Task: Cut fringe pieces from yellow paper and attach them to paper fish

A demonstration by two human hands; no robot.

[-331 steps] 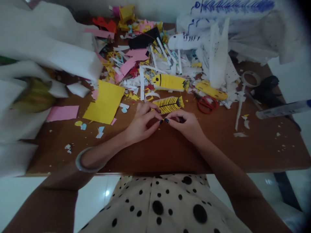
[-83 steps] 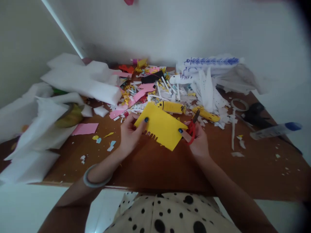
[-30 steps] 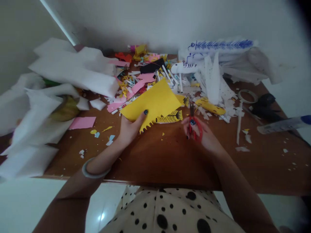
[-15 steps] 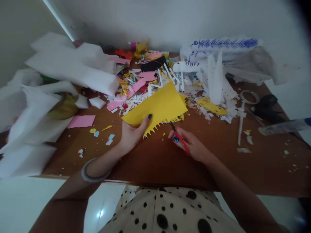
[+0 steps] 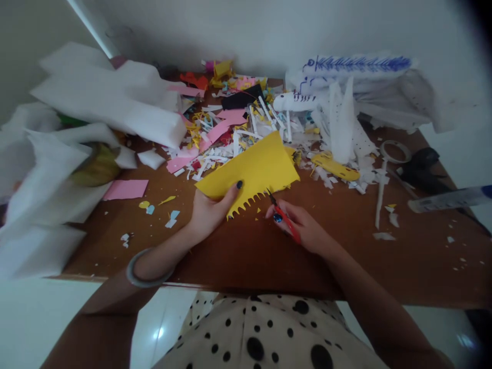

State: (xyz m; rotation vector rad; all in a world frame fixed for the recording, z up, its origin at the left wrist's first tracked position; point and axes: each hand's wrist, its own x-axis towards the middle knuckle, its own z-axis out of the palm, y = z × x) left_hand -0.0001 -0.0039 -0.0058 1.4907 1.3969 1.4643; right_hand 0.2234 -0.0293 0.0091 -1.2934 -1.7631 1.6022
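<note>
A sheet of yellow paper [image 5: 253,166] is held up at a slant over the table. My left hand [image 5: 211,210] grips its lower left part, thumb on top and the other fingers hidden behind. Small curved notches run along the sheet's lower edge. My right hand [image 5: 302,225] is closed on red-handled scissors [image 5: 285,219], whose dark blades point up and left at that notched edge. Tiny yellow scraps [image 5: 258,210] lie just below the edge.
Paper scraps [image 5: 215,138] are heaped behind the sheet. White foam pieces [image 5: 107,102] crowd the left beside a pink paper [image 5: 126,189]. To the right are a yellow cutout [image 5: 335,166], a roll of tape [image 5: 395,152], a black tool [image 5: 421,166] and a clear tube [image 5: 449,200].
The scissors' blade tips have shifted slightly up and left along the notched edge. The yellow paper has moved slightly right. Both hands keep their hold.
</note>
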